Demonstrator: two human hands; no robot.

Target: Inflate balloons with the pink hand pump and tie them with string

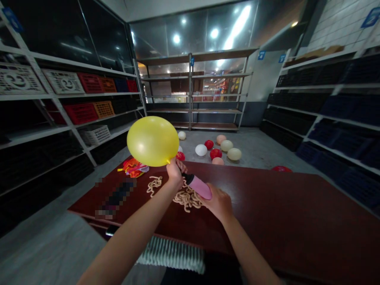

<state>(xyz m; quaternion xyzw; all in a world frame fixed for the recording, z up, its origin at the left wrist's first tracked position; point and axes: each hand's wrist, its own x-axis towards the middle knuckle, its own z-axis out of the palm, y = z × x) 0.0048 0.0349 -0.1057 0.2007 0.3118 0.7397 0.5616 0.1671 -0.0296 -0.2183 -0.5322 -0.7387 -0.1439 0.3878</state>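
Observation:
A large inflated yellow balloon (152,140) stands out above the table's far left part. Its neck is pinched in my left hand (175,171), whose fingers also sit at the black nozzle end of a pink balloon pump (200,187). Wrapped round the pump's rear end is my right hand (219,202). Whether the balloon's mouth is still over the nozzle is hidden by my left fingers. Beneath the pump lies a pile of beige, cord-like curled pieces (187,199), with a smaller cluster (154,185) to the left.
Flat colourful balloons (133,168) lie at the far left of the dark red table (282,213), near a blurred-out dark object (117,197). Several inflated balloons (215,153) rest on the floor beyond. Shelves with crates (89,82) line both sides; a rack (190,91) stands behind.

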